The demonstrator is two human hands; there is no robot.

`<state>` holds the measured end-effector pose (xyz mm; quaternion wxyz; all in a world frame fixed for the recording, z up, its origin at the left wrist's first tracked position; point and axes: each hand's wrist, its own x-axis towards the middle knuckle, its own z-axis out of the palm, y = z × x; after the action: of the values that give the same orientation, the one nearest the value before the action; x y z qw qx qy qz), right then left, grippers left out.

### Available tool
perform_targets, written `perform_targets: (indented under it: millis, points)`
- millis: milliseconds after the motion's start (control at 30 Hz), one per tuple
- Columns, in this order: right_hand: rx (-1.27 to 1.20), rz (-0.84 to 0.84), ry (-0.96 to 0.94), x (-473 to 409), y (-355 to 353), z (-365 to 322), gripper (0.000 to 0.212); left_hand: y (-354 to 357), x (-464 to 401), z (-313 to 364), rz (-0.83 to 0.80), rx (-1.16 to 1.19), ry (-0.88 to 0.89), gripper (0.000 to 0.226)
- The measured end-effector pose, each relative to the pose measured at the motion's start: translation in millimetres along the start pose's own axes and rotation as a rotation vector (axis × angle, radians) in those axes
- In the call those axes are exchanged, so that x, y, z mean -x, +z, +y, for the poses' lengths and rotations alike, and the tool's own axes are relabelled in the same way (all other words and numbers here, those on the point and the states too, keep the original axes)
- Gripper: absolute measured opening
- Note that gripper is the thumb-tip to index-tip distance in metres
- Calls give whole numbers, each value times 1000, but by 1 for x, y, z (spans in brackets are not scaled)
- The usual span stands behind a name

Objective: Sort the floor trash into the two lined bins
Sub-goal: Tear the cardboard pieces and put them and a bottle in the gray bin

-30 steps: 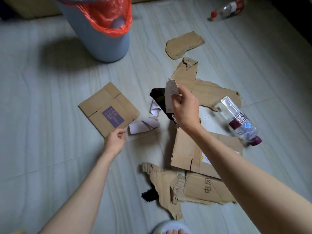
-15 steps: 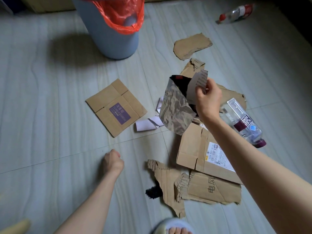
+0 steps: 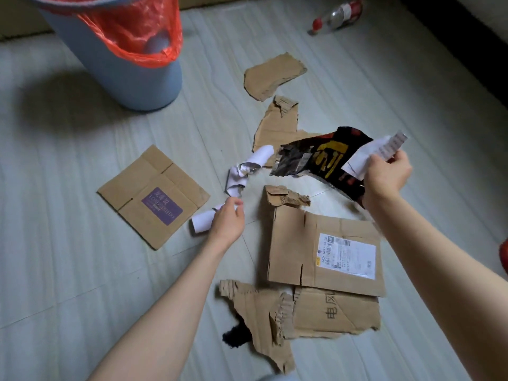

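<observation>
The left hand [image 3: 226,220] curls round a rolled white paper scrap [image 3: 203,221] at 9 o'clock of centre. At 3 o'clock the right hand [image 3: 386,178] pinches a black snack wrapper [image 3: 324,158] and a white receipt [image 3: 371,154]; the wrapper's long axis points toward 9 o'clock, clear of the pale tiled floor [image 3: 68,270]. Torn cardboard [image 3: 324,248] lies beneath. At 11 o'clock stands the blue bin [image 3: 132,83] with its red liner [image 3: 137,37]; a plastic bottle [image 3: 335,15] lies at 1 o'clock.

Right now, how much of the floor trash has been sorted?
Barely started. Something pale already lies in the red-lined bin. The right hand holds a black wrapper and a paper slip; the left hand reaches a white scrap. Cardboard and a bottle remain.
</observation>
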<state>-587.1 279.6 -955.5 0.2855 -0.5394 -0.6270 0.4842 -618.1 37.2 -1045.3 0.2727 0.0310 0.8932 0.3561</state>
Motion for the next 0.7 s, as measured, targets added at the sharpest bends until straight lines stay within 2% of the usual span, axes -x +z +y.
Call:
perform_targets:
  millis: [167,233,333,467,567,633,700]
  points:
    - [-180,102,241,-23,-22,12,27,20,-18,27,-74,-264,227,62]
    - [-222,129,352,-28,-31,20,31,27,-24,32,-68,-296,272,48]
    - [-362,184,460,-35,-49,31,33,39,-34,43,4,-204,310,19]
    - [-437,146,489,-45,-74,35,30,48,-35,91,159,-103,394,11]
    - [-492,164,475,-60,-100,36,30,63,-24,135,200,-23,425,9]
    - [-497,183,464,-66,-119,39,30,76,-15,150,132,-47,404,10]
    - [-513,200,449,-71,-139,43,31,92,-6,155,-34,-150,405,16]
